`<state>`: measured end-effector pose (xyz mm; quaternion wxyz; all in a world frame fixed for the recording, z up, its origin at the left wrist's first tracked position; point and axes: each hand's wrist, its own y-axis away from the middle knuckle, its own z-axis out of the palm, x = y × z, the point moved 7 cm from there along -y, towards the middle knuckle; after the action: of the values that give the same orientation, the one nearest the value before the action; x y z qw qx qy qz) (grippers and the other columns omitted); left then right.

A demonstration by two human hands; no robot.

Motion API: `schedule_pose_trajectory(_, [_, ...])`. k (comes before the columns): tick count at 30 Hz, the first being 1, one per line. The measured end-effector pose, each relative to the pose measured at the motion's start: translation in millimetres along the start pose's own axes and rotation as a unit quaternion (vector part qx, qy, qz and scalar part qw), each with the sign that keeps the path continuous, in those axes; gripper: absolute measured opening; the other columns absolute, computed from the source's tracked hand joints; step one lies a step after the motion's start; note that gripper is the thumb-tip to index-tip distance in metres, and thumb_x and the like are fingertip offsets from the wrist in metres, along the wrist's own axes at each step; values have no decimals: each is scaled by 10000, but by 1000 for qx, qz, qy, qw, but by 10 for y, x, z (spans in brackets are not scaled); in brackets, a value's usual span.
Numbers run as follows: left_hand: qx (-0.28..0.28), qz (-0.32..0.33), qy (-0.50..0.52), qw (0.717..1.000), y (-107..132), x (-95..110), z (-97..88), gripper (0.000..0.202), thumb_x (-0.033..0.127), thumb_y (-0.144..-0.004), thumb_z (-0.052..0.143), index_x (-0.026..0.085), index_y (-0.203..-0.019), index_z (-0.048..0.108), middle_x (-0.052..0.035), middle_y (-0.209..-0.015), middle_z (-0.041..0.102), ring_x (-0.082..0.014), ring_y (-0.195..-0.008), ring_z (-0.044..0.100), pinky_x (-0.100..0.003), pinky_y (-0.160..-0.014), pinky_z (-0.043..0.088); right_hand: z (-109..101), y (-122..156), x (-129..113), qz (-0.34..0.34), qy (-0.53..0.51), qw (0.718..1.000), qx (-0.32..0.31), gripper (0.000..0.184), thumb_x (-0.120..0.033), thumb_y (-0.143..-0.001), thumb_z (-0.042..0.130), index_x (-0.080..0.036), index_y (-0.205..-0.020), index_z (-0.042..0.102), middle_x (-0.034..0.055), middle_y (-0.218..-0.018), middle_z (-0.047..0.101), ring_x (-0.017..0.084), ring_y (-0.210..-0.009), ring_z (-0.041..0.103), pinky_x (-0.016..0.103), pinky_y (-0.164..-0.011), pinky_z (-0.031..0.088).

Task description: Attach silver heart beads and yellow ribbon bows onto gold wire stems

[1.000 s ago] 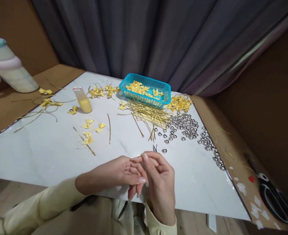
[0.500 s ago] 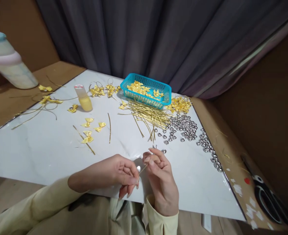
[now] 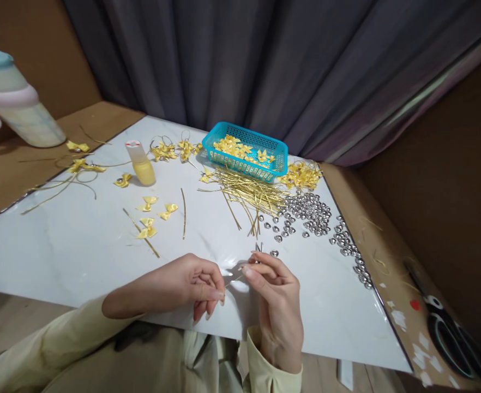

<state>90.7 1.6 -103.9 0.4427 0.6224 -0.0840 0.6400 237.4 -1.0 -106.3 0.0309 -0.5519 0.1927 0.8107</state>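
Near the table's front edge, my left hand (image 3: 197, 286) pinches one end of a thin gold cord (image 3: 234, 280) between thumb and fingers. The other end runs into the pinch of my right hand (image 3: 276, 289), so a short length spans the gap. Whether anything else sits inside either pinch is hidden by the fingers. Just beyond my right fingertips lies a silver heart-shaped bead (image 3: 274, 253). Ahead of my left hand are three small yellow ribbon bows (image 3: 146, 228) and two loose gold cords (image 3: 184, 214).
A blue basket (image 3: 244, 168) of yellow bows stands at the back, with a heap of gold cords (image 3: 251, 191) before it. Silver beads (image 3: 312, 213) spread rightward. A yellow bottle (image 3: 144, 172), a tumbler (image 3: 31, 120) and scissors (image 3: 449, 338) stand or lie around.
My hands have drawn slightly apart, the left moving left and the right moving right, with the cord still stretched between them.
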Motion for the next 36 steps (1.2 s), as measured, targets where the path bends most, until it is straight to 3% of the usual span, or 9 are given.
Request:
schedule_pose_trajectory(6, [56, 2, -83, 995, 7, 44, -121, 193, 354, -781, 578, 168, -733, 555, 36, -584, 582, -98, -493, 524, -219, -519, 403, -3, -20, -10, -78, 59, 995, -17, 126, -224, -568, 860, -217, -661, 774, 49, -757, 670, 182, -793, 587, 282, -592, 454])
schedule_pose_trajectory(10, [90, 19, -181, 979, 23, 110, -236, 165, 304, -811, 491, 166, -756, 563, 26, -609, 584, -109, -516, 537, -226, -540, 405, 57, -34, -40, -119, 77, 988, -55, 61, -239, -674, 800, -227, -643, 749, 27, -705, 657, 172, -779, 573, 294, -664, 451])
schedule_pose_trajectory(19, [92, 119, -452, 879, 110, 361, -356, 157, 132, -860, 381, 197, -750, 474, 46, -629, 497, -106, -565, 471, -210, -563, 335, 124, 30, -83, -166, 264, 950, -4, 244, -354, -827, 671, -186, -662, 608, -4, -655, 597, 151, -652, 526, 266, -626, 398])
schedule_pose_trajectory(22, [71, 150, -502, 849, 108, 447, -370, 183, 26, -787, 385, 198, -737, 423, 51, -649, 484, -99, -570, 446, -206, -561, 308, 197, 64, -153, -250, 322, 913, -5, 244, -310, -884, 599, -190, -678, 544, -5, -647, 570, 145, -626, 505, 251, -596, 387])
schedule_pose_trajectory(25, [53, 164, -523, 835, 91, 545, -404, 225, -25, -734, 377, 197, -736, 410, 54, -630, 466, -98, -546, 434, -207, -544, 293, 343, 133, -287, -369, 398, 840, -19, 237, -222, -936, 508, -196, -701, 488, -8, -642, 517, 139, -613, 470, 245, -594, 363])
schedule_pose_trajectory(28, [50, 173, -541, 822, 93, 653, -452, 224, -26, -732, 385, 197, -743, 411, 50, -631, 466, -103, -551, 440, -207, -542, 290, 477, 164, -401, -425, 454, 782, -40, 301, -193, -956, 459, -204, -660, 405, -27, -592, 431, 121, -542, 406, 244, -540, 310])
schedule_pose_trajectory(30, [49, 182, -552, 812, 113, 721, -483, 219, -21, -738, 394, 197, -749, 412, 45, -649, 469, -107, -567, 444, -205, -552, 296, 534, 146, -465, -423, 469, 773, -57, 366, -203, -961, 442, -214, -612, 334, -44, -536, 370, 107, -480, 352, 251, -496, 267])
schedule_pose_trajectory(32, [44, 184, -558, 808, 135, 769, -524, 220, -22, -743, 396, 197, -753, 415, 43, -653, 468, -109, -569, 444, -203, -554, 298, 569, 91, -504, -389, 474, 786, -78, 418, -229, -974, 413, -219, -572, 298, -54, -480, 340, 97, -426, 328, 256, -466, 246])
schedule_pose_trajectory(36, [45, 193, -562, 803, 166, 857, -639, 233, -27, -749, 389, 198, -777, 441, 42, -644, 475, -113, -559, 448, -206, -537, 289, 645, -66, -512, -289, 473, 820, -144, 477, -295, -994, 369, -207, -526, 388, -31, -432, 453, 93, -397, 441, 232, -476, 316])
